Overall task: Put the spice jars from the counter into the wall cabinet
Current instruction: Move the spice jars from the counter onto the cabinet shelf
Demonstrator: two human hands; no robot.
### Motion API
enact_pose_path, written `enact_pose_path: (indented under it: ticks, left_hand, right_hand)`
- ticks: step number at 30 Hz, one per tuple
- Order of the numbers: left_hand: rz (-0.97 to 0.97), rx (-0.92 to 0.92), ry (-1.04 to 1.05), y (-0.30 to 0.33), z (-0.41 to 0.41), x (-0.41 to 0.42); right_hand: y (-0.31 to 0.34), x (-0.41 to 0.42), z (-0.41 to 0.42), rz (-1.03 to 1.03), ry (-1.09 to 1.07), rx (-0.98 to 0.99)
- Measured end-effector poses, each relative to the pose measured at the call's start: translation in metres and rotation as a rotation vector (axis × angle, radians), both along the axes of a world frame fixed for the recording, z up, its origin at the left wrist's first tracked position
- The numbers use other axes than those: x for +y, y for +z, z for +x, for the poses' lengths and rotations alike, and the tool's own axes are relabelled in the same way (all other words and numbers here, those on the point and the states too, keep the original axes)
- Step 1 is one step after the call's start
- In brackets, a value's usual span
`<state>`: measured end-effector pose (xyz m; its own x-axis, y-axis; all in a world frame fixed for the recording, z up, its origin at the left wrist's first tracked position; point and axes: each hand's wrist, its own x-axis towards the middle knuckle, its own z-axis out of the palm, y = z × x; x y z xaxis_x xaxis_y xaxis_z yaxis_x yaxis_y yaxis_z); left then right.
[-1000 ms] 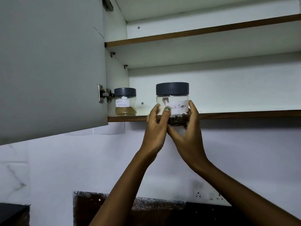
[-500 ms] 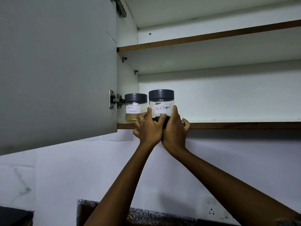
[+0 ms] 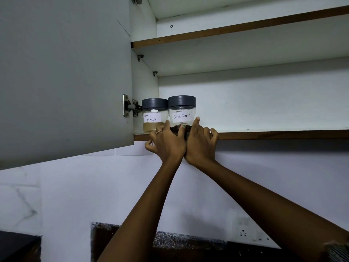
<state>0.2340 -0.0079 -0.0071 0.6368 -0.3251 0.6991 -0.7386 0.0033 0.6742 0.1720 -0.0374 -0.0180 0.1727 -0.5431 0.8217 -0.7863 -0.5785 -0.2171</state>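
A clear jar labelled Black Pepper [image 3: 181,112], with a dark grey lid, stands on the lower shelf [image 3: 273,134] of the open wall cabinet, touching a second jar labelled Garam Masala [image 3: 154,114] at its left. My left hand [image 3: 167,143] and my right hand [image 3: 201,143] both reach up to the pepper jar's base, thumbs and forefingers pressed against its lower sides. The other fingers curl over the shelf's front edge. The jar's bottom is hidden behind my fingers.
The grey cabinet door [image 3: 64,76] hangs open at the left, its hinge [image 3: 130,107] beside the masala jar. An upper shelf [image 3: 236,27] sits above. To the right of the jars the lower shelf is bare. A wall socket [image 3: 243,233] and dark counter backsplash lie below.
The pepper jar went from held in front of the shelf edge to standing on the shelf, pushed left against the masala jar. My hands slid lower on it.
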Motion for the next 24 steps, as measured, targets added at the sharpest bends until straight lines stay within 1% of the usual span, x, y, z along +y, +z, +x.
enact_pose_path:
  ticks: [4, 9, 11, 14, 16, 18, 21, 23, 24]
  left_hand:
    - [-0.013, -0.002, 0.011, -0.002, -0.001, 0.000]
    - [-0.018, 0.009, -0.025, -0.003, -0.002, 0.000]
    - [-0.049, -0.035, -0.010, -0.007, -0.001, 0.003]
    - [-0.191, -0.123, -0.014, -0.019, -0.001, 0.014]
    - [-0.281, -0.207, -0.103, -0.037, -0.004, 0.031]
    - [-0.299, -0.324, -0.197, -0.062, -0.008, 0.052]
    - [-0.184, -0.488, -0.305, -0.113, -0.011, 0.084]
    - [-0.104, -0.527, -0.376, -0.144, -0.012, 0.104]
    - [-0.032, -0.516, -0.423, -0.168, -0.015, 0.114]
  right_hand:
    - [-0.002, 0.001, -0.001, 0.007, -0.016, 0.034]
    - [-0.001, 0.000, -0.004, -0.004, -0.015, 0.068]
    - [-0.002, 0.003, -0.008, -0.019, 0.007, 0.066]
    - [-0.006, 0.013, -0.017, -0.078, 0.086, -0.006]
    - [-0.020, 0.026, -0.028, -0.121, 0.145, -0.054]
    - [-0.042, 0.041, -0.042, -0.172, 0.215, -0.082]
    - [-0.093, 0.067, -0.070, -0.138, 0.319, -0.031]
    - [-0.124, 0.083, -0.088, -0.113, 0.381, 0.004]
    - [-0.147, 0.093, -0.097, -0.063, 0.397, 0.030]
